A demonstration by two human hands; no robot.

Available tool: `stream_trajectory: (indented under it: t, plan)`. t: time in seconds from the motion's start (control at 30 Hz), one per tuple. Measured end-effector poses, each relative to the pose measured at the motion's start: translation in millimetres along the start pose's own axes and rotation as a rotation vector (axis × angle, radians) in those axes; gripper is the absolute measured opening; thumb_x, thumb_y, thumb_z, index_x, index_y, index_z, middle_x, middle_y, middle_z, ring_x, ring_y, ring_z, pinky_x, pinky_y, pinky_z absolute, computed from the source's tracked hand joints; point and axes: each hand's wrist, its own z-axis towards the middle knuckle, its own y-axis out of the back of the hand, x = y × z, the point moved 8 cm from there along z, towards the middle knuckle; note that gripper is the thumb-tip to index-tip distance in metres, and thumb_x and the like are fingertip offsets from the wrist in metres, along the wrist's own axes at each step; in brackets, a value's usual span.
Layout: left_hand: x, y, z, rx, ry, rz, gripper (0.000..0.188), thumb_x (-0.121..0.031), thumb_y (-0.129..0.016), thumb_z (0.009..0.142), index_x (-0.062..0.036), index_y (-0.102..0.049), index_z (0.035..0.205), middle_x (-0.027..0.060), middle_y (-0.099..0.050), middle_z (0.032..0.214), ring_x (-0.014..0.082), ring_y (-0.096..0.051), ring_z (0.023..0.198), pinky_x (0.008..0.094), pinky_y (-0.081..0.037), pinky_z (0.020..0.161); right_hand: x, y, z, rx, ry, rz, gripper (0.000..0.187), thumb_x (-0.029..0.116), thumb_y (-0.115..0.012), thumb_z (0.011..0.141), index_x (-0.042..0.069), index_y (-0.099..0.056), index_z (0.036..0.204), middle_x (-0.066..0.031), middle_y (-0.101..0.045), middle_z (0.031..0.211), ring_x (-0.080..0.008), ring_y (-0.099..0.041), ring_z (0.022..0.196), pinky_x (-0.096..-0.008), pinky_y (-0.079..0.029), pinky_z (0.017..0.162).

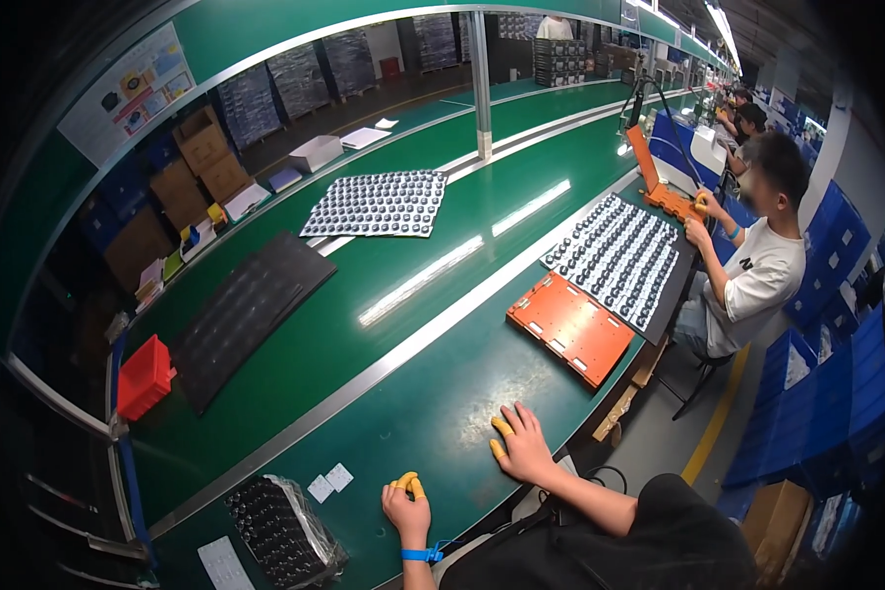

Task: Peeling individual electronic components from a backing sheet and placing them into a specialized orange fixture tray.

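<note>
My left hand point(406, 503) rests near the front edge of the green workbench point(403, 423), its fingers curled in and nothing showing in them. Yellow finger cots cover some fingertips, and a blue wrist strap point(422, 556) circles that wrist. To the right, my right hand point(521, 447) lies on the bench with fingers spread, holding nothing; it too has yellow finger cots. Two small white labels point(330, 483) lie left of my left hand. Beyond them is a plastic-wrapped tray of small black parts point(280, 531), with a white sheet point(223, 564) beside it.
An orange fixture plate point(570, 327) and a tray of black round parts point(615, 258) lie right. A co-worker point(757, 256) handles an orange hinged fixture point(667, 197). Across the belt point(433, 315) are another parts tray point(376, 205), black foam sheets point(251, 315) and a red bin point(146, 379).
</note>
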Motion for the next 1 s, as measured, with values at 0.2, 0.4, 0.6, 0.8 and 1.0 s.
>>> stream_trajectory:
  t: [0.2, 0.4, 0.6, 0.8, 1.0]
  plan:
    - [3.6, 1.6, -0.2, -0.022, -0.005, 0.001, 0.01, -0.006, -0.066, 0.08, -0.0043, -0.071, 0.088, 0.0102, -0.059, 0.075, 0.0302, -0.054, 0.074, 0.041, -0.044, 0.069, 3.0, -3.5, 1.8, 0.01, 0.012, -0.034, 0.043, 0.025, -0.065, 0.084, 0.002, -0.06, 0.12, -0.0189, -0.049, 0.134, -0.042, -0.037, 0.132, -0.051, -0.028, 0.11]
    - [-0.7, 2.9, -0.6, -0.041, -0.03, 0.044, 0.009, -0.007, -0.066, 0.079, -0.0055, -0.071, 0.086, 0.0099, -0.059, 0.075, 0.031, -0.055, 0.075, 0.0417, -0.044, 0.071, -9.2, -1.9, 17.6, -0.041, -0.092, -0.009, 0.032, 0.027, -0.067, 0.082, 0.001, -0.061, 0.099, -0.0156, -0.055, 0.113, -0.0349, -0.046, 0.113, -0.0464, -0.033, 0.1]
    - [-5.3, 3.2, -0.8, -0.078, -0.1, 0.023, 0.01, -0.003, -0.066, 0.078, -0.0056, -0.072, 0.086, 0.0091, -0.055, 0.068, 0.0278, -0.049, 0.066, 0.039, -0.041, 0.061, -26.2, -5.0, 18.7, -0.031, -0.175, 0.144, 0.02, 0.017, -0.07, 0.08, 0.001, -0.059, 0.086, -0.0157, -0.057, 0.096, -0.0358, -0.047, 0.104, -0.045, -0.038, 0.088]
    - [-4.3, 2.0, -0.5, -0.071, -0.085, 0.034, 0.009, -0.004, -0.067, 0.078, -0.0055, -0.072, 0.086, 0.0089, -0.055, 0.068, 0.0275, -0.049, 0.066, 0.0386, -0.041, 0.06, -22.6, -2.2, 26.2, -0.05, -0.141, 0.124, 0.02, 0.016, -0.071, 0.079, 0.003, -0.057, 0.074, -0.0149, -0.057, 0.089, -0.0375, -0.048, 0.103, -0.046, -0.039, 0.087]
    - [-5.8, 3.6, 0.7, -0.074, -0.091, 0.03, 0.01, -0.004, -0.067, 0.078, -0.0057, -0.072, 0.086, 0.009, -0.055, 0.068, 0.0274, -0.049, 0.066, 0.0387, -0.041, 0.061, -26.4, -6.9, 25.9, -0.007, -0.17, 0.133, 0.017, 0.017, -0.07, 0.079, 0.003, -0.061, 0.079, -0.0139, -0.06, 0.094, -0.0377, -0.048, 0.109, -0.0472, -0.038, 0.091]
